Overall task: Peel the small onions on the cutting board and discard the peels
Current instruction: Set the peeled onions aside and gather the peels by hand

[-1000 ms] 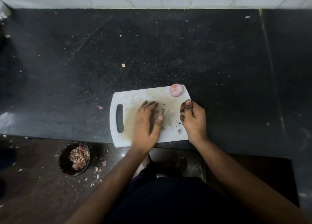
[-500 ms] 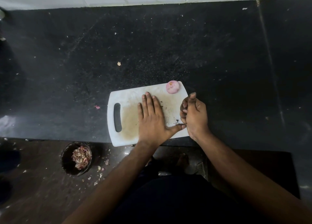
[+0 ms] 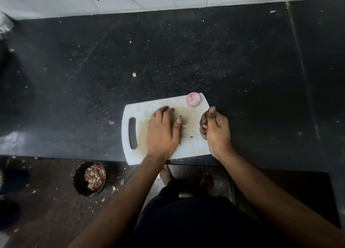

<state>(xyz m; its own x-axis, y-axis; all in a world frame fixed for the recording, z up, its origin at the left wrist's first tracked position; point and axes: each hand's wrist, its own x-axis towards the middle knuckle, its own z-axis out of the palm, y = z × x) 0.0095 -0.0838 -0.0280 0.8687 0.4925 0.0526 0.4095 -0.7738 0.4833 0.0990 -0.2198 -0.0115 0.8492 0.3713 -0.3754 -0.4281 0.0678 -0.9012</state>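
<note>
A peeled pink small onion (image 3: 193,99) sits at the far right corner of the white cutting board (image 3: 190,148). My left hand (image 3: 164,130) lies palm down on the middle of the board with its fingers bent and its thumb beside a few small peel scraps (image 3: 191,136). My right hand (image 3: 214,126) is curled into a loose fist at the board's right edge, thumb pointing up. Whether anything lies inside it is hidden. Neither hand touches the onion.
The board lies at the front edge of a black stone counter (image 3: 186,51), with its handle slot to the left. On the floor below left stands a dark bowl (image 3: 77,180) holding onion peels, with scraps scattered around it. A pink peel bit (image 3: 111,122) lies on the counter.
My left hand went from bent fingers to flat and spread against my right hand. It has now drawn back left with fingers bent. My right hand stayed curled at the board's edge.
</note>
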